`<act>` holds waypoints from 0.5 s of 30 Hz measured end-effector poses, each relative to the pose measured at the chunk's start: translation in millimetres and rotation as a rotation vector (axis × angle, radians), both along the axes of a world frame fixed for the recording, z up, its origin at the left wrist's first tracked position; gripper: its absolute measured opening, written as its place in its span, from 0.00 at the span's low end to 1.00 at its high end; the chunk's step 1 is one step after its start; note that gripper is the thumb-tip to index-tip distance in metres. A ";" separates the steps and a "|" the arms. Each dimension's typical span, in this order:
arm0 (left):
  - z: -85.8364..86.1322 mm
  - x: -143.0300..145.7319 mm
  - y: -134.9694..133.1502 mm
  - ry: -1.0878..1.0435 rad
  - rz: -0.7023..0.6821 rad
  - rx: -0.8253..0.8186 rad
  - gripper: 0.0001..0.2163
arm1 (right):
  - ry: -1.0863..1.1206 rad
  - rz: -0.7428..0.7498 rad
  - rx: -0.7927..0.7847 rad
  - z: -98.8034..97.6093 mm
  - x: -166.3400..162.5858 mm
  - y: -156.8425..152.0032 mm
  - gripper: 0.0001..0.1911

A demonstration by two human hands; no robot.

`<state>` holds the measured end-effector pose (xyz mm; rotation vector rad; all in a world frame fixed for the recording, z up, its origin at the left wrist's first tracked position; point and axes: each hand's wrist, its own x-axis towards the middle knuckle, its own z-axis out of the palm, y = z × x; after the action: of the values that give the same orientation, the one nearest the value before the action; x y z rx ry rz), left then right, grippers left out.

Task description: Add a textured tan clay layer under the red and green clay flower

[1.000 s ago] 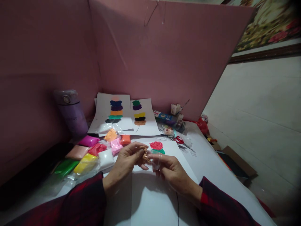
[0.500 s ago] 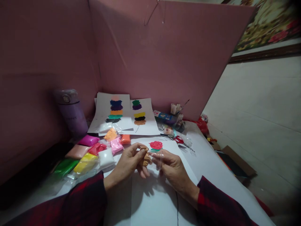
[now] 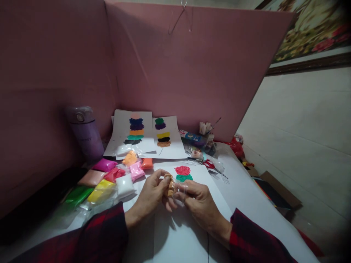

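Grips of left hand and right hand are closed on clay lump, held roughly upright. White surface is backed by pink board.

1. Purple flask, well left of and beyond the grip on the orange clay lump: faint lettering on its side, too dim to read.
2. Blue box, beyond the grip, slightly right: red-and-white label, characters too small to read.
3. No word, brand or number is legible.
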<state>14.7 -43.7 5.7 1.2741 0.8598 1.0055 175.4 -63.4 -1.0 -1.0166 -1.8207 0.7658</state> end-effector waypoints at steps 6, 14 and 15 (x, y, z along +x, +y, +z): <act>0.3 -0.4 -0.5 0.033 -0.010 -0.008 0.11 | 0.043 0.026 -0.017 -1.8 -0.9 0.9 0.12; -3.1 -2.8 1.6 -0.029 -0.088 -0.062 0.14 | 0.196 0.028 -0.064 -4.9 -0.3 1.3 0.14; -3.2 -3.1 2.0 -0.040 -0.099 -0.065 0.14 | 0.220 0.031 -0.077 -5.6 -0.2 1.3 0.14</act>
<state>11.7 -41.6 2.5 1.2260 0.7848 0.9145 175.2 -62.1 -6.6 -0.9162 -1.6323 0.9347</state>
